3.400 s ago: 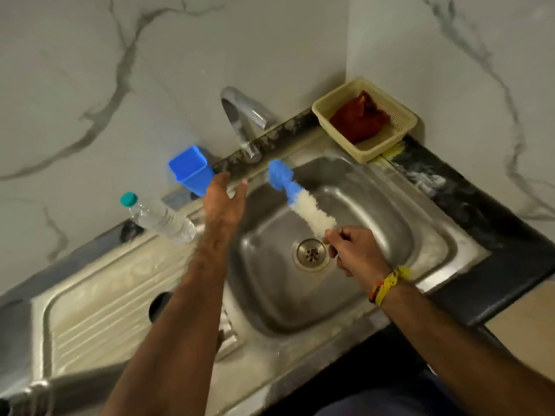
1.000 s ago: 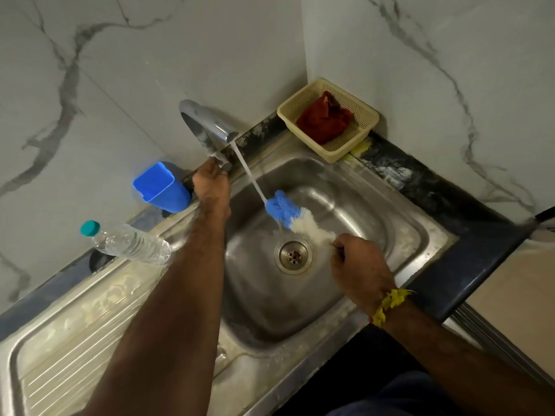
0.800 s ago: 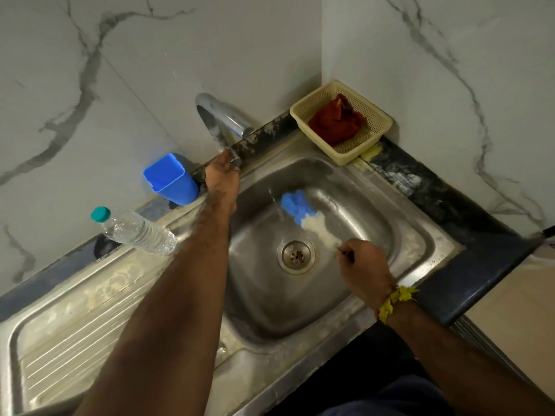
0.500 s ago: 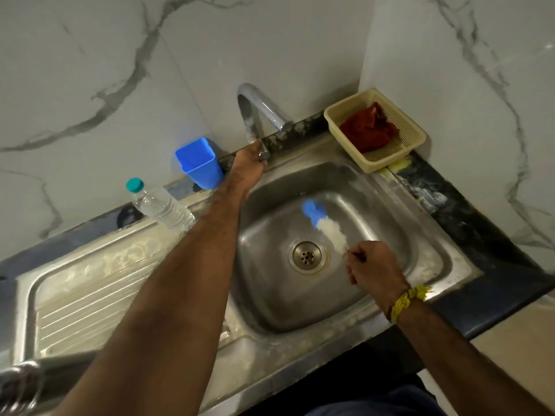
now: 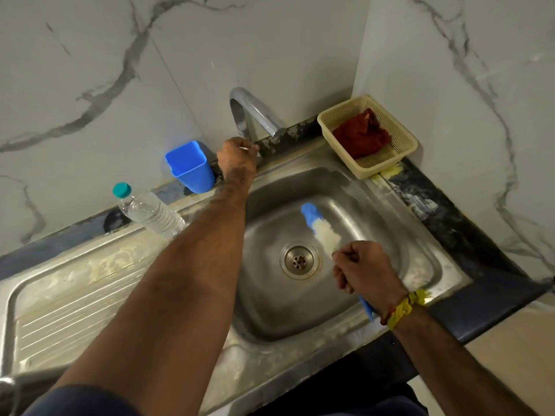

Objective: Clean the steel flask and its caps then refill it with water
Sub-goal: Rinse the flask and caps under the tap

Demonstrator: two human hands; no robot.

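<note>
bottle brush [image 5: 322, 232] juts from right hand [image 5: 365, 270] grip.

We cannot see what the left hand [image 5: 237, 156] grips at the tap's [image 5: 255, 115] foot; its fingers hide it. The right hand [image 5: 365, 270] covers the middle of the brush [image 5: 321, 228]. Our arms hide part of the sink [image 5: 420, 235].

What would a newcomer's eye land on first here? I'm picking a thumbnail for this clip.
Probably the bottle brush, blue-tipped with white bristles, held by the right hand over the sink beside the drain. Next, the left hand gripping the base of the tap. Then the colour spots: the blue cup against the wall and the red cloth in the corner basket.
</note>
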